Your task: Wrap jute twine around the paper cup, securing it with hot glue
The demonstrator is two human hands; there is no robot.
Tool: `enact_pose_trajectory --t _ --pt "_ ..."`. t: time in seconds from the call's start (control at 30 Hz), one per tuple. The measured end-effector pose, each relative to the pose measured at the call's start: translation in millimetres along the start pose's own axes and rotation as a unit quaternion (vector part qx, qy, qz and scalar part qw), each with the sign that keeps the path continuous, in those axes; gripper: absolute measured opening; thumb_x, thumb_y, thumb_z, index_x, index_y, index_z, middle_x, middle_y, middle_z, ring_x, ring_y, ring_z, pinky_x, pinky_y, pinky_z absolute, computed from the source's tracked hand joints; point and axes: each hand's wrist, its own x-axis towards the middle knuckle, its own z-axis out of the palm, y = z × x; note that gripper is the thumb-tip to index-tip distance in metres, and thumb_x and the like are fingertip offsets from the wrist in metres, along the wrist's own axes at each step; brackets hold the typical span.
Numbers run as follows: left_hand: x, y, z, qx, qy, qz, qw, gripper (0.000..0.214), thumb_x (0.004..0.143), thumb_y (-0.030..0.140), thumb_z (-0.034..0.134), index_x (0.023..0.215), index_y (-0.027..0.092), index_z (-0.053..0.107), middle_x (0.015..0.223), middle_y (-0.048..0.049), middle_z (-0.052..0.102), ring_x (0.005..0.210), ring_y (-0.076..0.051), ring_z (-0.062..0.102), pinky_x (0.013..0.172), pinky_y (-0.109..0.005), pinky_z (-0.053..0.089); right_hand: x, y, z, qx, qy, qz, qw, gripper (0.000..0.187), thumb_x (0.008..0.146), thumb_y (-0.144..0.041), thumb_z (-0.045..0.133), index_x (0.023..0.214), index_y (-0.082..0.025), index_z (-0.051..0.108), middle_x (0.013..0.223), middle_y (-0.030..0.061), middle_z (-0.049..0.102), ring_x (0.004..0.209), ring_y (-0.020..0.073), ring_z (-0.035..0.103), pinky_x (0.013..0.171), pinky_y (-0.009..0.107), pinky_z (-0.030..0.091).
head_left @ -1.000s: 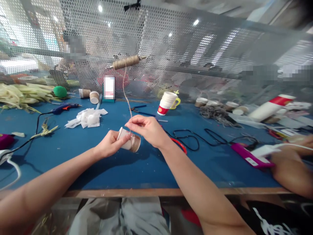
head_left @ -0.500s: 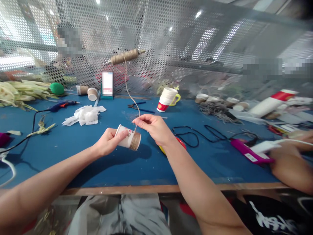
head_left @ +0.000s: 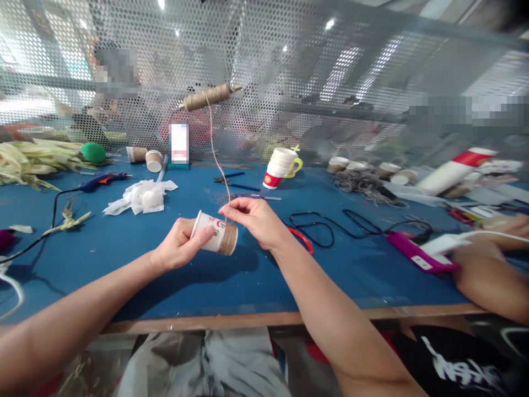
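Observation:
My left hand is closed around a white paper cup, which lies tilted on its side above the table. Brown twine is wound round the base end of the cup. Close by, my right hand pinches the strand of twine between thumb and forefinger, just above the cup. That strand runs up to a twine spool on a stick, fixed at the mesh panel. What lies under my right wrist is partly hidden, with a red curved edge showing.
Stacked paper cups stand behind my right hand, near pliers. A glue gun and crumpled white plastic lie left. To the right are a black cable, a purple power strip and another person's arm.
My right hand has shifted slightly left and down with the twine, closer to the cup. The cup has turned slightly in my left hand, and the view has moved a little.

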Motion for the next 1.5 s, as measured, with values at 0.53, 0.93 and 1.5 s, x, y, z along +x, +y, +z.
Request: enact_pose_trajectory --t 0.53,0.93,1.5 --pt "3 10 -0.6 0.058 0.056 0.248 0.965 0.030 0.079 0.009 0.042 0.050 0.014 0.042 0.048 0.0012 0.046 0.047 -0.006 0.038 0.047 -0.019 0.034 -4 -2 6 0.040 -0.018 0.016 0.999 0.019 0.067 -0.034 0.065 0.072 -0.016 0.063 0.070 0.0004 0.062 0.066 0.0109 0.054 0.068 0.027 0.042" --pt "3 2 -4.5 0.097 0.087 0.281 0.951 0.022 0.077 0.010 0.044 0.058 0.014 0.053 0.061 -0.0053 0.060 0.057 -0.011 0.052 0.059 -0.025 0.042 -10 -13 -15 0.056 -0.153 0.076 0.984 0.036 0.071 -0.043 0.061 0.095 -0.017 0.058 0.090 0.0055 0.062 0.078 0.0149 0.058 0.066 0.030 0.050" --pt "18 -3 1.1 -0.435 0.066 -0.273 0.855 0.028 0.065 0.026 0.066 0.083 0.005 0.066 0.074 -0.0114 0.068 0.063 -0.014 0.060 0.061 -0.023 0.044 -7 -3 -11 -0.114 -0.088 -0.015 0.990 0.048 0.072 -0.034 0.061 0.113 -0.014 0.047 0.115 0.0135 0.052 0.095 0.0199 0.056 0.077 0.035 0.051"
